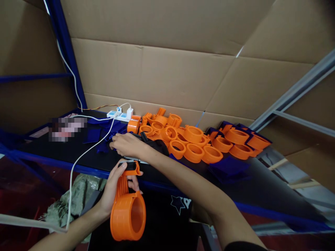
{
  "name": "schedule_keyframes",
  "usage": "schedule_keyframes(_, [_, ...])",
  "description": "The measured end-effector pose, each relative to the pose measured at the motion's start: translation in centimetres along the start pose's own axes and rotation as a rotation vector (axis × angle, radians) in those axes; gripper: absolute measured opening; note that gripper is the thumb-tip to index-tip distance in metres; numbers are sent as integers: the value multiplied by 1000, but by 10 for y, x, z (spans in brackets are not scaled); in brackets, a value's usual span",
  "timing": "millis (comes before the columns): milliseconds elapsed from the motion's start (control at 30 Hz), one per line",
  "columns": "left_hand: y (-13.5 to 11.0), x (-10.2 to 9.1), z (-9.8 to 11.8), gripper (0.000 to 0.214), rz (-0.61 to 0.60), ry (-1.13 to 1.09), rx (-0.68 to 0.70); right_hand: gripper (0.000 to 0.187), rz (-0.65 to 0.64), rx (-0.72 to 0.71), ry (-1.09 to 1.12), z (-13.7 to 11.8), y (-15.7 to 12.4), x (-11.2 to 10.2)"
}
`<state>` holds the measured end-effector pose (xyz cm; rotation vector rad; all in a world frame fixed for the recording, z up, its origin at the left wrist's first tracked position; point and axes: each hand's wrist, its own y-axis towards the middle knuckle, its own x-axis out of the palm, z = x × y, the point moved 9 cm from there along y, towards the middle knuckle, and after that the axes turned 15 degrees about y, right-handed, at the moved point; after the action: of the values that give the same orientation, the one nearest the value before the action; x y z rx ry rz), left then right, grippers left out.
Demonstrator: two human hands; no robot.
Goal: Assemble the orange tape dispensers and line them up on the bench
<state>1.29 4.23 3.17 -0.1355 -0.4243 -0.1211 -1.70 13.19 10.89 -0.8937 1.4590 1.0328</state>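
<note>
My left hand [111,188] is closed around an orange plastic tape dispenser [128,216], held up in front of the table's near edge. Its wide ring hangs downward, and at the top sit a black piece [128,166] and a toothed metal strip, with my thumb pressed on the black piece. Across the table reaches my right hand [128,144], palm down, its fingers bent together over small dark blue parts [115,129]. Whatever lies beneath those fingertips is hidden. A black bundle [158,146] rests just right of this hand.
Several orange dispensers [193,134] are heaped along the back. Blue flat pieces [229,169] lie to the right on the black tabletop [261,188]. A white power strip [121,115] stands at the back, its cable [75,164] draping over the front edge. Cardboard [157,73] walls the rear.
</note>
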Motion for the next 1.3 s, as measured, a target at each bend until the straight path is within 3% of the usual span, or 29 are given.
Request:
schedule_keyframes(100, [0, -3, -2, 32, 29, -12, -12, 23, 104, 9, 138, 4, -6, -22])
schedule_keyframes(267, [2, -6, 1, 32, 48, -20, 16, 13, 448, 54, 614, 28, -33, -73])
schedule_keyframes(400, [3, -5, 1, 36, 25, -4, 21, 13, 623, 155, 904, 43, -70, -89])
schedule_keyframes(567, [4, 0, -9, 43, -28, -45, -95, 21, 738, 226, 1178, 34, -124, -81])
schedule_keyframes(700, [3, 5, -10, 50, -74, -20, -123, 42, 746, 268, 1310, 20, -154, -67])
schedule_keyframes(800, [1, 5, -11, 50, -83, -8, -129, 28, 750, 278, 1388, 11, -164, -54])
schedule_keyframes(900, [0, 4, -15, 51, -91, -31, -160, 19, 835, 290, 1499, 6, -169, -37])
schedule_keyframes(1100, [2, -4, -19, 37, -1, -77, -183, 18, 944, 498, 1255, -5, -182, -9])
schedule_keyframes(1300, [3, -4, -23, 37, 28, -81, -220, 16, 913, 556, 1219, -6, -186, -9])
